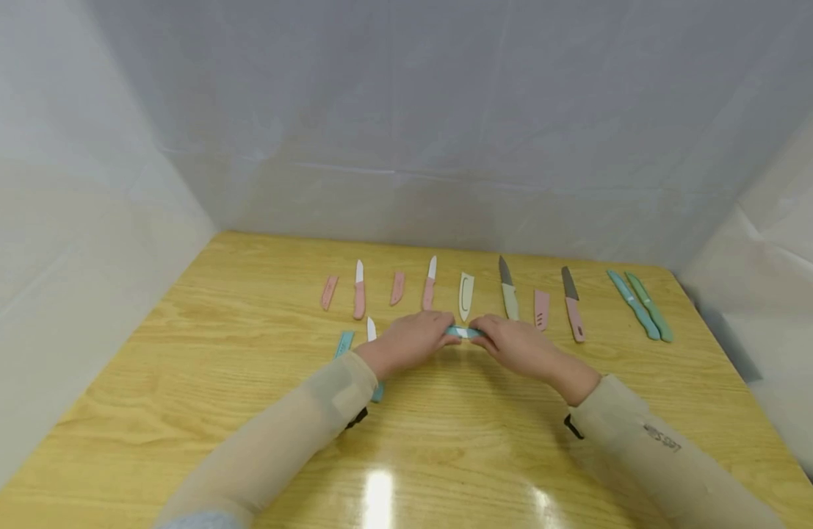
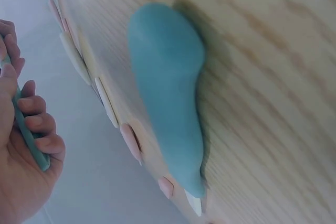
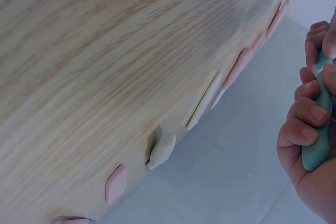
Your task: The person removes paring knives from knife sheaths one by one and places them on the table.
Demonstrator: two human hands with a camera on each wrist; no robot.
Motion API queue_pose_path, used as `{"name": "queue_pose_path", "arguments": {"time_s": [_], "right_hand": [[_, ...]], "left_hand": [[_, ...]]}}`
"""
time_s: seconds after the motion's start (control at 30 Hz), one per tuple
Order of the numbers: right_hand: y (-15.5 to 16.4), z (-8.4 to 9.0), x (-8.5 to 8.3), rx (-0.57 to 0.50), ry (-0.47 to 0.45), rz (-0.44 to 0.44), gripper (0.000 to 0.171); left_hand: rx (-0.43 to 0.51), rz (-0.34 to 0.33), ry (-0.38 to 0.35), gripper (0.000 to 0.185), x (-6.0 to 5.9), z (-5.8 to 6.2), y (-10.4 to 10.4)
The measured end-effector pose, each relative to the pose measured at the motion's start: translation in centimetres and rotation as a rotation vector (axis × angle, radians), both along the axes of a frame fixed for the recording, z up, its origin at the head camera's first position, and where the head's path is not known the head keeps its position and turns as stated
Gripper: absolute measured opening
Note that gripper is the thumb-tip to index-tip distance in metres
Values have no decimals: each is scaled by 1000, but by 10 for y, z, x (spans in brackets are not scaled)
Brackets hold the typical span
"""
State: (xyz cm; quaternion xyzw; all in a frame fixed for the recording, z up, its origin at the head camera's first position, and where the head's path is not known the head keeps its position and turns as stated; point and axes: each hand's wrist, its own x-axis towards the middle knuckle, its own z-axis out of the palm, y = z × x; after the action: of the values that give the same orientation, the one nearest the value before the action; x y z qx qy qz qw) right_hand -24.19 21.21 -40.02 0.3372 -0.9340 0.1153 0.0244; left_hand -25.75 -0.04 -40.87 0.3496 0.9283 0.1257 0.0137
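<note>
My left hand [image 1: 416,338] and right hand [image 1: 521,347] meet over the middle of the table. Curled fingers of the left hold a flat teal knife sheath [image 2: 37,153]. In the right wrist view, my right hand grips the rounded teal handle of a paring knife [image 3: 316,153]. A short stretch of its white blade shows between handle and sheath, the two in line; the rest of the blade is hidden. Under my left forearm lies a second teal knife [image 2: 168,87] with a white blade, beside another teal sheath [image 1: 344,343].
Across the back lie pink sheaths [image 1: 330,292], white-bladed pink knives [image 1: 359,297], a cream sheath [image 1: 466,295], a dark-bladed cream knife [image 1: 509,294], a mauve sheath [image 1: 541,308] and a mauve knife [image 1: 573,312]. Blue [image 1: 634,305] and green [image 1: 649,307] sheathed knives lie at right.
</note>
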Motion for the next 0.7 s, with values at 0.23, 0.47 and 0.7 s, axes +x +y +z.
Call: {"name": "queue_pose_path", "arguments": {"time_s": [0.23, 0.47, 0.7], "right_hand": [[1, -1, 0, 17, -8, -3, 23], [2, 1, 0, 2, -12, 3, 22], [2, 1, 1, 17, 7, 18, 24]], "left_hand": [[-8, -11, 11, 27, 0, -2, -1], [-3, -24, 30, 27, 1, 0, -1], [-11, -17, 17, 27, 0, -1, -1]]}}
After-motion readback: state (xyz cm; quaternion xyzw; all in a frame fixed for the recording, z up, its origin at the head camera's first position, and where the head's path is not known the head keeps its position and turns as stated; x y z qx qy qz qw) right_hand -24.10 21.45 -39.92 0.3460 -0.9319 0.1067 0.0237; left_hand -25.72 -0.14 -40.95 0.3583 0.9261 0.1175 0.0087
